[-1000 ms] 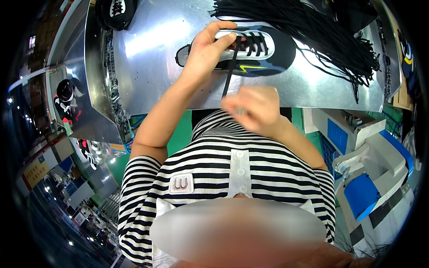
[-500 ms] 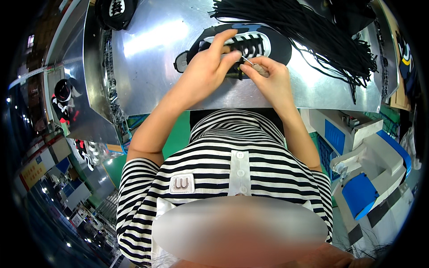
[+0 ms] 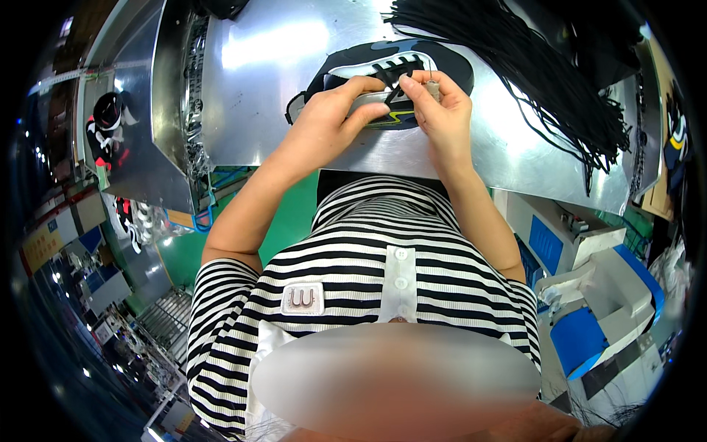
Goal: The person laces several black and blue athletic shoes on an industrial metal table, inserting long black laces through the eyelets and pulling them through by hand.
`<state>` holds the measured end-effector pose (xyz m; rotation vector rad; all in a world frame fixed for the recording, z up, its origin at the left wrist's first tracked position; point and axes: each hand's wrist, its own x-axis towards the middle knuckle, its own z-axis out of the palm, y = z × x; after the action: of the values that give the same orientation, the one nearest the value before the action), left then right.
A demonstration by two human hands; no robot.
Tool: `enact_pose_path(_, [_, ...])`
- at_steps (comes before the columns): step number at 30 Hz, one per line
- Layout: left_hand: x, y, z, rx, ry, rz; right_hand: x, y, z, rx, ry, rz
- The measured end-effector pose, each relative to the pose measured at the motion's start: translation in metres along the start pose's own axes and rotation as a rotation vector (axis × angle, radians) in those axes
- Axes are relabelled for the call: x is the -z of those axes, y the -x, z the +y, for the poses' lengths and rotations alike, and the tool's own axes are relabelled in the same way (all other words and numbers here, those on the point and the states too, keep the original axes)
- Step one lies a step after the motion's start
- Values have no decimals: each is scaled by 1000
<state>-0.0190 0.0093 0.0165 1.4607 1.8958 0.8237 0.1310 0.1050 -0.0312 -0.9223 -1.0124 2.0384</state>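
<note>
A black sneaker (image 3: 453, 70) with white and yellow trim lies on the metal table, its toe to the right. Its black shoelace (image 3: 390, 72) runs in crossing rows over the opening. My left hand (image 3: 331, 121) grips the near side of the shoe, thumb and forefinger either side of the white eyelet edge; its other fingers are hidden. My right hand (image 3: 440, 107) is closed around a lacing hook with a wrapped, beige-grey handle (image 3: 433, 90), its thin metal shaft pointing up. The thumb and forefinger of that hand also pinch the lace above the eyelets.
A large bundle of black laces (image 3: 530, 81) spreads over the right of the metal table (image 3: 258, 96). Part of another dark shoe (image 3: 224, 6) shows at the far left edge. A grey and blue machine (image 3: 589, 324) stands at the lower right, and more shoes (image 3: 110, 121) lie at the left.
My right hand has moved up along the shoe, and the hook has swung from slanting left to upright. A lace is now drawn up between the hands. My left hand has lowered its raised forefinger.
</note>
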Motion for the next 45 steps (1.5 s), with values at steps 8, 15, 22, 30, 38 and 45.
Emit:
enact_pose_path(8, [-11,0,-13,-55,-91,111,-6,0,9,79,114,-43])
enact_pose_path(15, [-13,-2,-15,-98,-28,139,12,36,-2,183,715,-187])
enact_pose_path(22, [-13,-3,-18,-148,-39,128,12,31,-4,138,789,-175])
enact_pose_path(30, [-21,1,-16,-415,-139,45,10,29,-3,104,730,-148])
enact_pose_path(38, [-28,1,-16,-346,-152,56,49,22,-48,-15,941,-313])
enact_pose_path(45, [-6,-5,-7,-212,-165,-141,37,-28,-17,445,851,11])
